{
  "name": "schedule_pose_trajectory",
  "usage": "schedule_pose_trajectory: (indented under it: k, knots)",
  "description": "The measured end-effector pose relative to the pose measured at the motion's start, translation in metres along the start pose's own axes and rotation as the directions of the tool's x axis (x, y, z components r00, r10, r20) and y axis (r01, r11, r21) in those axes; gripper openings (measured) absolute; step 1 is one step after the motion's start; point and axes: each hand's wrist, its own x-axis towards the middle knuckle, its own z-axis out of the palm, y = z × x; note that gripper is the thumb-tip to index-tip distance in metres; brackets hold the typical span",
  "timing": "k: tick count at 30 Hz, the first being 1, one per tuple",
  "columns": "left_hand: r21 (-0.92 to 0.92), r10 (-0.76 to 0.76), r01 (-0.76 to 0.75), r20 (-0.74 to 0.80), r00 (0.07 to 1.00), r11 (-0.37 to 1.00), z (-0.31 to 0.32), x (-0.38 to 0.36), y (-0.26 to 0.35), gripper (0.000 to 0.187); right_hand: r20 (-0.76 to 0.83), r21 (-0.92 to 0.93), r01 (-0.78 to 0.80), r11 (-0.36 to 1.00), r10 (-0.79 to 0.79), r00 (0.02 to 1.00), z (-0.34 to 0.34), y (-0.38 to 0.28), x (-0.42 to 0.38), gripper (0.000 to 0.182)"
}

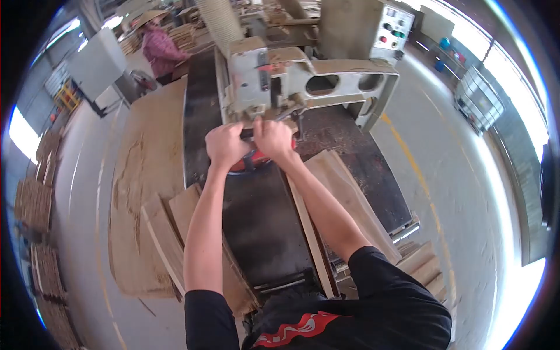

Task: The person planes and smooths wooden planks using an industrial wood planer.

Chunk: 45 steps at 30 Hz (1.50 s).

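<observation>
Both arms reach forward over the dark machine table (256, 216). My left hand (226, 146) is closed on a dark handle, just left of my right hand (272, 139), which is closed on the same dark handle part. Beneath them sits a red round part (262, 158), partly hidden by the hands. The pale machine head (248, 76) stands directly beyond the hands. A narrow wooden strip (312, 239) lies lengthwise under my right forearm, beside a wide board (350, 204). More boards (160, 233) lie to the left of my left forearm.
A person in a pink top and a hat (158, 46) stands at the far left. A control panel (394, 28) is at the upper right. A large brown sheet (146, 192) flanks the table. Wood stacks (34, 204) line the left; a caged container (478, 99) stands right.
</observation>
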Motion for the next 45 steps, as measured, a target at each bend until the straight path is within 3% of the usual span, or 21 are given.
schedule_pose_trajectory:
  k: [9, 11, 14, 16, 17, 18, 19, 20, 21, 22, 23, 25, 27, 32, 34, 36, 37, 41, 45]
  knots:
    - [0.057, -0.074, 0.072, 0.044, 0.996, 0.996, -0.005, 0.000, 0.008, 0.034, 0.058, 0.090, 0.025, 0.996, -0.030, 0.998, -0.005, -0.002, 0.001, 0.059]
    - [0.007, -0.081, 0.080, 0.014, 0.997, 0.997, -0.001, -0.003, 0.010, 0.039, 0.086, 0.065, 0.135, 0.989, -0.141, 0.986, -0.002, 0.010, 0.002, 0.049]
    - [0.008, -0.093, 0.093, 0.040, 0.995, 0.996, -0.005, -0.001, 0.012, 0.047, 0.244, 0.333, 0.351, 0.876, -0.439, 0.865, -0.048, 0.041, 0.023, 0.038]
    - [0.035, -0.114, 0.112, 0.064, 0.991, 0.993, -0.006, -0.002, 0.014, 0.052, 0.257, 0.214, 0.414, 0.885, -0.460, 0.850, -0.094, 0.079, 0.066, 0.034]
    - [0.054, -0.123, 0.119, 0.066, 0.990, 0.991, -0.004, -0.002, 0.013, 0.054, 0.157, 0.103, 0.367, 0.924, -0.380, 0.912, -0.113, 0.109, 0.093, 0.027]
    - [0.074, -0.132, 0.128, 0.065, 0.989, 0.989, -0.002, -0.001, 0.012, 0.057, -0.003, 0.219, 0.241, 0.946, -0.247, 0.969, -0.132, 0.155, 0.118, 0.019]
    - [0.074, -0.105, 0.102, 0.042, 0.994, 0.992, -0.002, -0.001, 0.010, 0.057, -0.074, 0.128, -0.079, 0.989, 0.089, 0.993, -0.157, 0.189, 0.149, 0.019]
    - [0.072, -0.078, 0.077, 0.021, 0.997, 0.994, -0.002, -0.001, 0.010, 0.058, -0.335, 0.217, 0.081, 0.973, -0.004, 0.942, -0.178, 0.245, 0.185, 0.018]
    - [0.071, -0.054, 0.054, 0.001, 0.999, 0.996, -0.001, 0.002, 0.009, 0.059, -0.432, -0.135, -0.035, 0.990, -0.027, 0.902, -0.216, 0.263, 0.211, 0.019]
    - [0.081, -0.069, 0.068, 0.002, 0.998, 0.994, 0.000, 0.005, 0.006, 0.059, -0.471, -0.431, -0.193, 0.882, -0.037, 0.881, -0.238, 0.304, 0.246, 0.029]
    - [0.086, -0.091, 0.090, 0.009, 0.996, 0.992, 0.002, 0.003, 0.006, 0.058, -0.371, -0.452, -0.213, 0.866, 0.035, 0.928, -0.262, 0.340, 0.272, 0.048]
    - [0.089, -0.103, 0.102, 0.000, 0.995, 0.991, 0.004, 0.001, 0.008, 0.058, -0.250, -0.644, -0.174, 0.745, 0.011, 0.968, -0.291, 0.398, 0.311, 0.071]
    - [0.102, -0.089, 0.087, 0.021, 0.996, 0.991, 0.001, 0.000, 0.009, 0.058, -0.110, -0.664, -0.098, 0.741, 0.032, 0.993, -0.307, 0.432, 0.332, 0.081]
    - [0.129, -0.072, 0.066, 0.038, 0.997, 0.989, 0.002, -0.001, 0.005, 0.058, 0.045, -0.567, 0.079, 0.820, -0.065, 0.997, -0.297, 0.461, 0.370, 0.095]
    - [0.095, -0.102, 0.097, 0.054, 0.993, 0.991, 0.002, -0.002, 0.003, 0.057, -0.011, -0.330, 0.073, 0.941, -0.081, 0.997, -0.279, 0.460, 0.364, 0.097]
    - [0.076, -0.115, 0.110, 0.059, 0.992, 0.991, 0.002, 0.000, 0.009, 0.052, -0.156, -0.143, 0.236, 0.961, -0.257, 0.954, -0.259, 0.474, 0.356, 0.098]
    - [0.081, -0.118, 0.113, 0.068, 0.991, 0.990, 0.001, 0.002, 0.011, 0.051, -0.176, -0.075, 0.153, 0.985, -0.164, 0.971, -0.253, 0.474, 0.352, 0.098]
    - [0.064, -0.133, 0.128, 0.078, 0.988, 0.990, 0.001, 0.000, 0.008, 0.046, -0.301, -0.360, 0.143, 0.922, -0.260, 0.917, -0.252, 0.480, 0.353, 0.087]
    - [0.075, -0.104, 0.099, 0.064, 0.992, 0.992, 0.004, -0.002, 0.002, 0.047, -0.174, -0.131, 0.161, 0.978, -0.183, 0.968, -0.268, 0.482, 0.352, 0.084]
